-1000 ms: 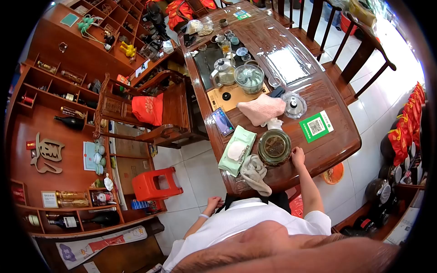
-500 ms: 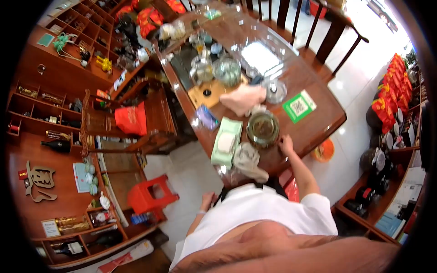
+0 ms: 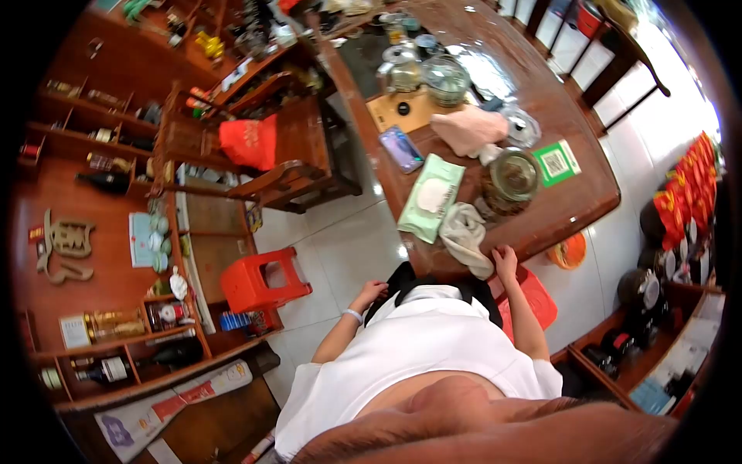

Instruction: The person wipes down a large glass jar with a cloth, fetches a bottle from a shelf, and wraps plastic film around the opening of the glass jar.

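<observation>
At the near edge of the wooden table, a grey cloth is being laid in a crumpled heap, one end being draped toward the rim and its upper part being pressed against a pale green packet with a white lid. Just beside the cloth's lower end, the right hand is being held at the table edge, its fingers being loosely bent and released; whether the edge is being touched cannot be told. Over the lap, the left hand is being lowered against dark clothing, its fingers being curled, though whether anything is being gripped cannot be told. On the far side of the cloth from the lap, to the right, a glass jar with dark contents is being stood upright, near a green card on which a square code is being shown. Beyond the jar, a white tissue, a pink cloth and a clear lid are being grouped close together. To the left of the pink cloth, a phone is being laid flat, its screen being lit. Farther along the table, a glass teapot and a glass bowl are being set side by side near a light brown board. On the tiled floor, a red stool is being stood to the left, and an orange bin is being partly hidden by the table's right edge.
</observation>
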Demonstrator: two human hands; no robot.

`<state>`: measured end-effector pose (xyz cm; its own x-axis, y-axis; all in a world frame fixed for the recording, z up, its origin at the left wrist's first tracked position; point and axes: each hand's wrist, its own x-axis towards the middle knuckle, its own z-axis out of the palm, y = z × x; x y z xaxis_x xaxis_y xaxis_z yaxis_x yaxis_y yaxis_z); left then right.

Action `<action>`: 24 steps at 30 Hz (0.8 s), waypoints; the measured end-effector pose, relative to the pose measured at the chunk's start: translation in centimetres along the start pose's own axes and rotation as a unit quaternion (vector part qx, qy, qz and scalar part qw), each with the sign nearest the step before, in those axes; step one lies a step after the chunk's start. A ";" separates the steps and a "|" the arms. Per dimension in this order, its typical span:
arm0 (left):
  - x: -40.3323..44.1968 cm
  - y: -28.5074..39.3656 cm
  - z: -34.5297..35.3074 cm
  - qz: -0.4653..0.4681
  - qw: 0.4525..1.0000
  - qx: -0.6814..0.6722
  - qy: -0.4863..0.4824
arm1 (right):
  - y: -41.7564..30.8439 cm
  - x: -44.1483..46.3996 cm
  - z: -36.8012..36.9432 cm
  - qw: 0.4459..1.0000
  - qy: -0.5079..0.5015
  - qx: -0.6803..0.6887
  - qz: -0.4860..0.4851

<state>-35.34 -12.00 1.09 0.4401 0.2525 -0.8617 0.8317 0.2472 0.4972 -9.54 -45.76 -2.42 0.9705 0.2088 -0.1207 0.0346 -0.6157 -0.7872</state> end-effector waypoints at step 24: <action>6.5 -17.0 -13.0 -0.075 0.996 -0.016 -0.042 | -8.7 -5.1 5.3 0.981 0.154 -0.116 -0.024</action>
<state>-51.03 -2.43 -11.67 0.3395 0.1327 -0.9312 0.8796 0.3059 0.3643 -16.05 -37.45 1.83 0.9912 0.0251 0.1301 0.1015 -0.7745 -0.6244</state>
